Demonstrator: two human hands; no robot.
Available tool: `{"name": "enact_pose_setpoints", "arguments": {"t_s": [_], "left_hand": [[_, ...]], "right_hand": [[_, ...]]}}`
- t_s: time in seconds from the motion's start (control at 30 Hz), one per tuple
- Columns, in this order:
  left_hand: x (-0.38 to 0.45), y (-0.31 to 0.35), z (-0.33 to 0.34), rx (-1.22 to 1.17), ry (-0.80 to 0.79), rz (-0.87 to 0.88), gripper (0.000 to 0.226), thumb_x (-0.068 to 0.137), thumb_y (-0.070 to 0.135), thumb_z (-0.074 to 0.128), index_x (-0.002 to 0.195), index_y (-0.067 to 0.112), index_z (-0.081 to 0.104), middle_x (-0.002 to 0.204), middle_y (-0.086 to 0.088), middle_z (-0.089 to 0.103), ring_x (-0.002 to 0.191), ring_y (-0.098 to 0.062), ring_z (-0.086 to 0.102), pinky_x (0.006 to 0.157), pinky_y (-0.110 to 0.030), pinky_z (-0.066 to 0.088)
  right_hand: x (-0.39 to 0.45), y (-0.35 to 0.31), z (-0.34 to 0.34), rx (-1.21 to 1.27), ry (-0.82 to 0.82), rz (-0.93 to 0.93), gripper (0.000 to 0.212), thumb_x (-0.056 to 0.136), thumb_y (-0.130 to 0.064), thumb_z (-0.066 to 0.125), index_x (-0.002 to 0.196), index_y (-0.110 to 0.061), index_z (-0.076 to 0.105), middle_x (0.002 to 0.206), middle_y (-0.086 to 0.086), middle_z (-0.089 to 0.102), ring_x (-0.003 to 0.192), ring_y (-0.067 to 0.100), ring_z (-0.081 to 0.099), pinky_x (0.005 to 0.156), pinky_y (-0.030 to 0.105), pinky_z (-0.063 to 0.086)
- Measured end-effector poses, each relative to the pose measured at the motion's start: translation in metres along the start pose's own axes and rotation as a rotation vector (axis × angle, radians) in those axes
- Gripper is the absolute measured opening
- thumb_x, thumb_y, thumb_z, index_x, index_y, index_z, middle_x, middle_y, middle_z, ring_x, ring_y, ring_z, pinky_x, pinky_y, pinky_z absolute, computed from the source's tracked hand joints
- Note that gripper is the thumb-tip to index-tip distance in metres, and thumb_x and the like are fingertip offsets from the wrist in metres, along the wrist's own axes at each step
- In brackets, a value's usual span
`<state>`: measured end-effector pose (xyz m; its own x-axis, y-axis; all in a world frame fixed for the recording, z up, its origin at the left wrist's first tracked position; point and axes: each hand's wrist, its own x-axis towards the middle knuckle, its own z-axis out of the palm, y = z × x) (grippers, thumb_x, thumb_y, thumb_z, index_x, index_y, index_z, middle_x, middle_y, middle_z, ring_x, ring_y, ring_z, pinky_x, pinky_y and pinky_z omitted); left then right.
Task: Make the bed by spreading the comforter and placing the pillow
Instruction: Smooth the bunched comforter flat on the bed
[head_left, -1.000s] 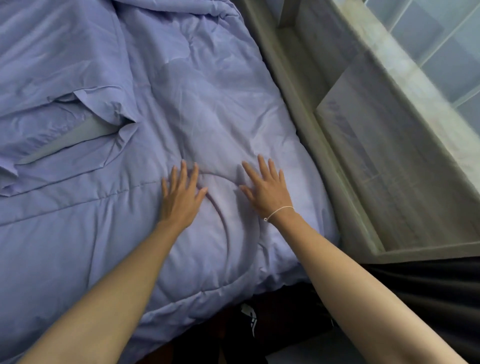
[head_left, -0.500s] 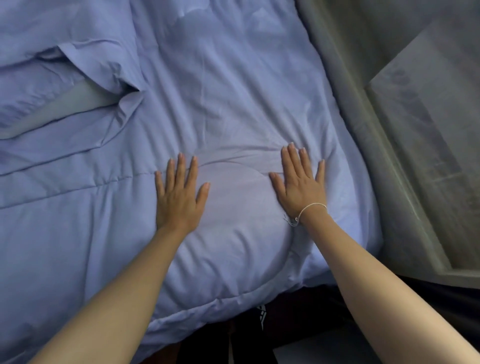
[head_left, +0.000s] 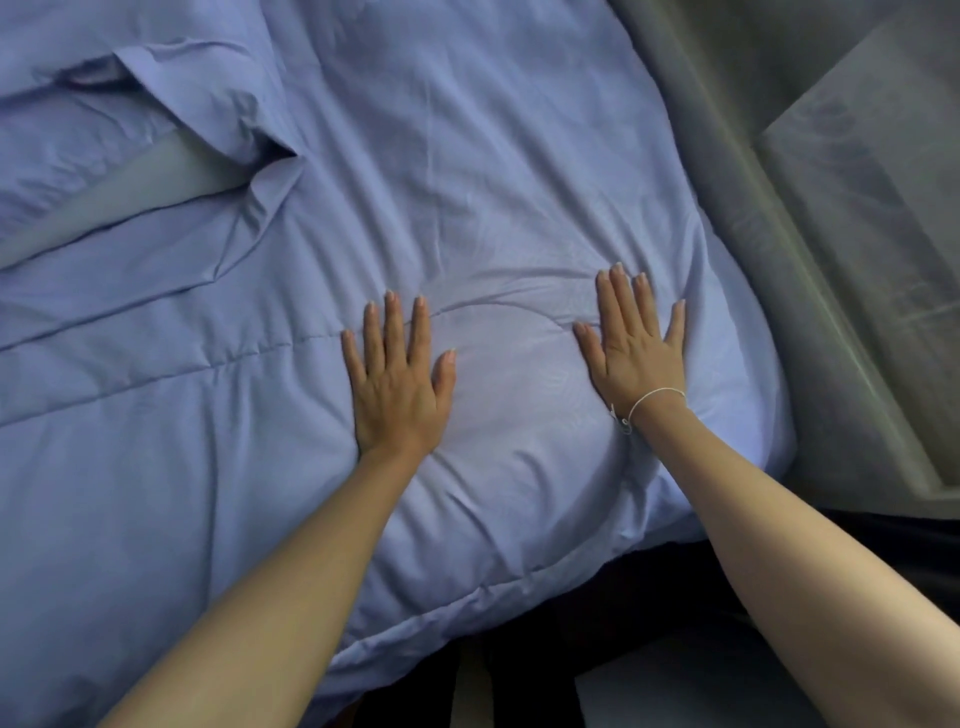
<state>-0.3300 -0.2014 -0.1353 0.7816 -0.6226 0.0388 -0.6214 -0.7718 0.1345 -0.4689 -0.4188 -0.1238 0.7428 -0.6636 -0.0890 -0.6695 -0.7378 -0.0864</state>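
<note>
A lavender-blue comforter covers most of the bed and reaches its near right corner. My left hand lies flat on it, fingers straight and slightly spread. To the right, near the comforter's edge, my right hand presses down flat too, a thin white bracelet on its wrist. A raised, smooth patch of fabric sits between the two hands. At the upper left lies a pillow in a matching blue case, with a pale strip showing under its flap.
A grey wooden bed frame runs along the right side, with a grey shelf surface beyond it. Dark floor and a pale slab lie below the bed's near edge.
My right hand has slid to the right toward the comforter's edge, widening the gap between the hands. The left hand stayed about where it was. The view shifted rightward and closer.
</note>
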Motion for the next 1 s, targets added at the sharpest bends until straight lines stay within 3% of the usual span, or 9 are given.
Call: {"name": "enact_pose_setpoints", "arguments": {"t_s": [0.17,0.3,0.4,0.6,0.73,0.83,0.93,1.0], "left_hand": [[0.000,-0.002,0.001,0.042,0.035,0.032,0.056,0.099,0.045,0.024,0.149,0.019,0.027,0.156,-0.013,0.024,0.144,-0.033,0.020,0.116,-0.055,0.013],[-0.003,0.001,-0.005,-0.016,0.070,0.256,0.054,0.099,0.042,0.026,0.146,0.016,0.034,0.152,-0.015,0.031,0.140,-0.037,0.027,0.114,-0.057,0.017],[-0.014,0.036,-0.010,-0.066,-0.016,0.443,0.068,0.096,0.056,0.019,0.149,0.015,0.025,0.155,-0.015,0.023,0.144,-0.034,0.021,0.114,-0.056,0.016],[-0.031,0.090,-0.005,0.062,-0.128,0.538,0.091,0.082,0.080,0.021,0.152,0.024,0.003,0.158,-0.020,-0.001,0.146,-0.038,0.000,0.117,-0.056,0.007],[-0.031,0.091,-0.010,0.092,-0.209,0.525,0.094,0.078,0.082,0.025,0.152,0.028,0.004,0.159,-0.018,-0.001,0.146,-0.038,0.000,0.116,-0.056,0.008],[-0.031,0.094,-0.029,0.088,-0.314,0.496,0.097,0.074,0.083,0.029,0.152,0.029,0.008,0.159,-0.017,0.002,0.146,-0.038,0.004,0.115,-0.056,0.012],[-0.035,0.095,-0.058,0.150,-0.482,0.494,0.096,0.079,0.075,0.040,0.151,0.030,-0.006,0.159,-0.011,-0.011,0.146,-0.033,-0.006,0.118,-0.051,0.003],[-0.040,0.090,-0.078,0.115,-0.543,0.452,0.090,0.086,0.062,0.047,0.151,0.028,-0.005,0.160,-0.007,-0.008,0.147,-0.028,-0.002,0.117,-0.050,0.005]], "right_hand": [[-0.017,0.004,-0.014,0.068,-0.025,0.026,0.066,0.091,-0.063,0.015,0.150,-0.035,0.008,0.161,0.000,0.002,0.148,0.024,0.000,0.116,0.057,0.004],[-0.072,0.042,-0.005,0.138,0.003,0.226,0.064,0.092,-0.065,0.015,0.149,-0.040,0.005,0.161,0.005,0.004,0.148,0.025,0.002,0.117,0.055,0.007],[-0.105,0.068,0.010,0.213,-0.002,0.254,0.069,0.091,-0.067,0.016,0.151,-0.036,-0.002,0.161,0.003,-0.002,0.148,0.020,-0.002,0.119,0.050,0.009],[-0.119,0.089,0.014,0.382,-0.046,0.335,0.082,0.087,-0.072,0.024,0.152,-0.028,-0.001,0.161,0.001,-0.002,0.148,0.018,0.001,0.119,0.041,0.008],[-0.112,0.084,0.008,0.497,-0.200,0.407,0.086,0.086,-0.067,0.033,0.151,-0.028,-0.006,0.161,0.005,-0.002,0.148,0.021,-0.001,0.120,0.044,0.008],[-0.102,0.090,-0.007,0.461,-0.417,0.433,0.087,0.088,-0.065,0.036,0.150,-0.028,-0.013,0.160,0.009,-0.008,0.148,0.026,-0.005,0.120,0.048,0.006],[-0.088,0.088,-0.031,0.356,-0.642,0.518,0.088,0.091,-0.062,0.038,0.148,-0.029,-0.019,0.159,0.014,-0.011,0.146,0.034,0.008,0.118,0.049,0.013],[-0.082,0.077,-0.048,0.264,-0.662,0.535,0.086,0.092,-0.058,0.039,0.151,-0.023,-0.011,0.158,0.018,-0.003,0.141,0.040,0.022,0.115,0.050,0.022]]}}
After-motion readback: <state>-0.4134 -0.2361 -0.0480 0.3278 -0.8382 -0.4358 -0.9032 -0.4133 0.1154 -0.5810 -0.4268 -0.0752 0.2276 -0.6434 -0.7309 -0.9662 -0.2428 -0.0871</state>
